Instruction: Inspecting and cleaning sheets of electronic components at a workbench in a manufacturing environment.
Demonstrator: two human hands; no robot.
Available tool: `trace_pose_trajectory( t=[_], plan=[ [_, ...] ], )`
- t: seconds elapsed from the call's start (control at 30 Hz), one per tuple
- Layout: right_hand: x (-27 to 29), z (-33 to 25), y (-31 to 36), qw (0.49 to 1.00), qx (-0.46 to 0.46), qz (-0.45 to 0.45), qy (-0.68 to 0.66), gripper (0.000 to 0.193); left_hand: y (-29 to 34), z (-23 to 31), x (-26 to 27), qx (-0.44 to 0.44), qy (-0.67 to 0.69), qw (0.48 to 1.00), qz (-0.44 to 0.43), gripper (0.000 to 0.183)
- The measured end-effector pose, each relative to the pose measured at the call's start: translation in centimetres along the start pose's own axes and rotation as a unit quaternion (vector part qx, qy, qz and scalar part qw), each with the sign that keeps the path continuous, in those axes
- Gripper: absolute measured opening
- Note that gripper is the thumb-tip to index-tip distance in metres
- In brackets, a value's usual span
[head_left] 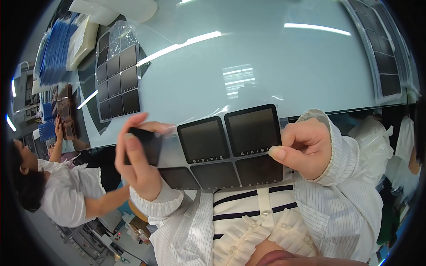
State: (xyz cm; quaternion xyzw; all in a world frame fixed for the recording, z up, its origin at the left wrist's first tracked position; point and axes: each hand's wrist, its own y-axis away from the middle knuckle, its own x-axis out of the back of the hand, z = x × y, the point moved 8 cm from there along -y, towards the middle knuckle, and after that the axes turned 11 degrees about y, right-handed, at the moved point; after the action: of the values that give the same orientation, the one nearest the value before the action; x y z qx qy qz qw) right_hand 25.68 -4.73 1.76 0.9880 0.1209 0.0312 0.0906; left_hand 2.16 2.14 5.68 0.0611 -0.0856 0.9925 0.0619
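My right hand (307, 148) pinches the right edge of a clear plastic sheet between thumb and fingers. Several black-bordered square panels (253, 129) sit in two rows on this sheet, which is tilted up in front of my chest. At its upper left is a see-through spot without a panel (171, 153). Beside that spot my left hand (140, 162) is closed on one dark square panel (150, 144), thumb in front and fingers behind. Motion blurs this panel, and I cannot tell whether it still touches the sheet.
A glossy pale table (191, 75) spreads ahead. Another sheet of dark panels (119, 80) lies at its left, and stacked panel sheets (384, 57) lie at the far right. Blue sheets (57, 51) stand at the far left. A co-worker in white (66, 193) sits at left.
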Motion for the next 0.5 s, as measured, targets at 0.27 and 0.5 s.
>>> trace_pose_trajectory(
  t=[0.27, 0.5],
  plan=[
    [1.0, 0.4, 0.8, 0.999, -0.029, 0.034, 0.004, 0.025, -0.4, 4.7, -1.6, -0.184, -0.212, 0.956, -0.085, 0.037],
    [1.0, -0.3, 0.6, 0.999, 0.013, 0.028, 0.016, 0.025, 1.9, 0.0, -10.6, -0.041, -0.164, 0.894, -0.415, 0.071]
  ],
)
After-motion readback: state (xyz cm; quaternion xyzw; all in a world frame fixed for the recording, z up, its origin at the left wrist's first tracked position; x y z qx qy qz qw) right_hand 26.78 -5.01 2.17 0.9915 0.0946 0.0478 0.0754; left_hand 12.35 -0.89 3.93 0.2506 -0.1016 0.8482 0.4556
